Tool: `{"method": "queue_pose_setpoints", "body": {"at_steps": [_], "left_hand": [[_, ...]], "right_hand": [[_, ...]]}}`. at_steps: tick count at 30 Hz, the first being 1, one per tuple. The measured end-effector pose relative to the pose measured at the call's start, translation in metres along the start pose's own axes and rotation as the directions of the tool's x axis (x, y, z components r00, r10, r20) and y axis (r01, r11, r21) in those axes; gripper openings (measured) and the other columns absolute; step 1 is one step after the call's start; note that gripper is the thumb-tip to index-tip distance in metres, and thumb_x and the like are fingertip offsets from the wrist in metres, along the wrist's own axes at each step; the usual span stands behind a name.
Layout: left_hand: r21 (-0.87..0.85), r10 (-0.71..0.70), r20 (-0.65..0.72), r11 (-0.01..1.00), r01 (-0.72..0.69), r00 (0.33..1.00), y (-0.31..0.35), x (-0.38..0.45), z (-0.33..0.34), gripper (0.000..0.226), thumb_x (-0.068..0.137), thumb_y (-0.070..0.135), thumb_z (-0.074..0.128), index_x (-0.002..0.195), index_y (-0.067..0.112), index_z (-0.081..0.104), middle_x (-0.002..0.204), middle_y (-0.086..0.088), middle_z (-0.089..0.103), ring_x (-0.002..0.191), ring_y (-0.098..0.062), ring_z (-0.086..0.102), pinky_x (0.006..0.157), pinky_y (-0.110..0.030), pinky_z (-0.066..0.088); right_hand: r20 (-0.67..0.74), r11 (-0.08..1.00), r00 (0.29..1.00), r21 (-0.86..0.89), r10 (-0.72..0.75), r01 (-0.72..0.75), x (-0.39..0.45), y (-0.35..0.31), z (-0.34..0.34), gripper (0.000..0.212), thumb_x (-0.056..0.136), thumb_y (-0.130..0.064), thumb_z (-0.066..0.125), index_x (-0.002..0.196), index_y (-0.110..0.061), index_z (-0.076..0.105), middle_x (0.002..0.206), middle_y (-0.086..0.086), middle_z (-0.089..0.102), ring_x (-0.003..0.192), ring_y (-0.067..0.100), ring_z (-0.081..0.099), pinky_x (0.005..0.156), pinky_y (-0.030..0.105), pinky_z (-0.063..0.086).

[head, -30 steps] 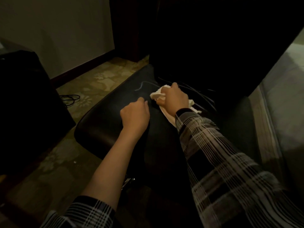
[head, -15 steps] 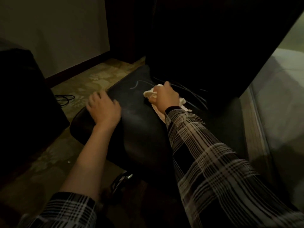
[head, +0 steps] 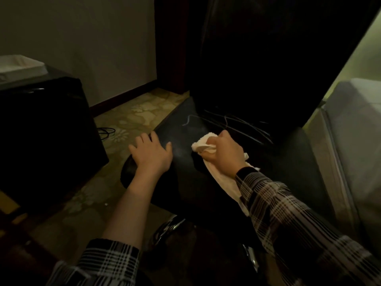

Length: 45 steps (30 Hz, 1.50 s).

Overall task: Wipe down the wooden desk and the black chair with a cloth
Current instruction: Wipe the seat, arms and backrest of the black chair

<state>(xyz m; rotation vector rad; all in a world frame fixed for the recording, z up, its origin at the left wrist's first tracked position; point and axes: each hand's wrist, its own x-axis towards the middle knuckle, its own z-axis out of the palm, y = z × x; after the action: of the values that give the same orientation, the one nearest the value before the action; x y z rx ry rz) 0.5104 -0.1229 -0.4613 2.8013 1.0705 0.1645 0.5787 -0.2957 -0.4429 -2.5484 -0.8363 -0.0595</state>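
Cloth sits bunched on the black chair seat, clenched in the right hand, fingers curled round it. Pale and crumpled, it runs long from a wad at upper left, down and to the right along the forearm. The wad pokes out past the knuckles toward the seat's left edge; the tail slips under the wrist and trails toward the plaid sleeve. So the hand grips near the front end, with most of the fabric trailing behind it. A small corner shows on the far side of the wrist too.

Left hand lies flat on the seat's left edge, fingers spread and straight, holding nothing, thumb pointing toward the cloth. The 2 hands are near each other but apart, with bare dark seat between them.

Thin light streaks cross the seat just beyond the right hand, below the tall dark backrest. Under the seat, a chrome part of the base catches light.

At left stands a black box-like unit with something white on top. A cable lies on the patterned floor beside it. A pale surface rises at right; what it is I can't tell.
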Motion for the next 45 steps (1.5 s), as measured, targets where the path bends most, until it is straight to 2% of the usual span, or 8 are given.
{"method": "queue_pose_setpoints", "body": {"at_steps": [3,9,15,20,27,34,40,45], "left_hand": [[0.024,-0.048,-0.063,0.998,0.05,0.997,0.0,-0.002,-0.005,0.054,0.096,0.045,0.036,0.133,0.006,0.039,0.136,-0.016,0.041,0.125,-0.03,0.038,0.099,-0.043,0.033],[-0.124,-0.161,0.005,0.979,0.16,0.987,-0.008,0.012,-0.007,0.036,0.097,0.029,0.039,0.125,0.006,0.04,0.119,-0.015,0.057,0.107,-0.03,0.057,0.077,-0.035,0.04],[-0.341,-0.254,0.05,0.905,0.255,0.966,-0.014,0.04,0.002,0.032,0.097,0.029,0.041,0.121,0.009,0.047,0.115,-0.012,0.057,0.105,-0.029,0.055,0.075,-0.035,0.034],[-0.48,-0.316,0.165,0.802,0.356,0.934,0.0,0.065,0.015,0.032,0.098,0.029,0.04,0.123,0.011,0.047,0.115,-0.013,0.057,0.103,-0.028,0.055,0.081,-0.038,0.043],[-0.459,-0.318,0.107,0.825,0.33,0.942,0.0,0.069,0.013,0.029,0.098,0.025,0.042,0.123,0.011,0.045,0.111,-0.012,0.058,0.099,-0.027,0.058,0.083,-0.04,0.048],[-0.342,-0.224,0.064,0.911,0.232,0.973,0.006,0.078,0.018,0.025,0.1,0.025,0.036,0.119,0.011,0.045,0.103,-0.011,0.06,0.092,-0.026,0.059,0.083,-0.041,0.049],[-0.224,-0.24,0.156,0.936,0.271,0.958,0.007,0.082,0.018,0.031,0.099,0.021,0.037,0.129,0.011,0.04,0.115,-0.013,0.058,0.101,-0.028,0.058,0.077,-0.037,0.043],[-0.19,-0.234,0.142,0.947,0.258,0.962,0.02,0.093,0.021,0.035,0.096,0.014,0.044,0.13,0.008,0.043,0.12,-0.011,0.058,0.107,-0.027,0.057,0.075,-0.035,0.038]], "right_hand": [[0.015,1.0,1.0,0.008,-0.014,0.014,-0.005,-0.001,0.0,0.028,0.083,-0.046,0.066,0.101,-0.026,0.063,0.097,-0.007,0.039,0.083,0.01,0.045,0.074,0.026,0.032],[0.029,0.997,0.997,0.0,-0.078,0.078,0.001,-0.01,0.008,0.025,0.082,-0.047,0.065,0.096,-0.026,0.063,0.098,-0.006,0.042,0.083,0.011,0.047,0.073,0.026,0.034],[0.03,0.996,0.996,-0.024,-0.086,0.086,0.028,-0.022,0.021,0.028,0.082,-0.044,0.066,0.103,-0.026,0.064,0.097,-0.006,0.04,0.082,0.011,0.046,0.071,0.027,0.034],[0.0,0.993,0.999,-0.109,-0.037,0.037,0.068,-0.029,0.033,0.032,0.083,-0.04,0.065,0.111,-0.024,0.063,0.11,0.003,0.046,0.097,0.023,0.054,0.075,0.031,0.039],[-0.035,0.988,0.999,-0.152,0.024,-0.029,0.105,-0.038,0.043,0.036,0.086,-0.039,0.063,0.117,-0.022,0.06,0.123,0.008,0.043,0.109,0.027,0.051,0.086,0.039,0.046],[0.071,0.995,0.995,-0.064,-0.066,0.07,0.074,-0.026,0.032,0.027,0.082,-0.042,0.066,0.104,-0.027,0.065,0.102,-0.001,0.043,0.094,0.021,0.054,0.079,0.032,0.043],[0.0,0.99,1.0,-0.142,0.016,-0.016,0.148,-0.041,0.047,0.036,0.084,-0.039,0.065,0.117,-0.023,0.061,0.12,0.008,0.045,0.105,0.03,0.055,0.082,0.035,0.044],[0.041,0.997,0.999,-0.069,-0.029,0.031,0.126,-0.036,0.043,0.023,0.083,-0.04,0.066,0.098,-0.023,0.064,0.104,0.003,0.043,0.094,0.027,0.055,0.077,0.032,0.042]]}}
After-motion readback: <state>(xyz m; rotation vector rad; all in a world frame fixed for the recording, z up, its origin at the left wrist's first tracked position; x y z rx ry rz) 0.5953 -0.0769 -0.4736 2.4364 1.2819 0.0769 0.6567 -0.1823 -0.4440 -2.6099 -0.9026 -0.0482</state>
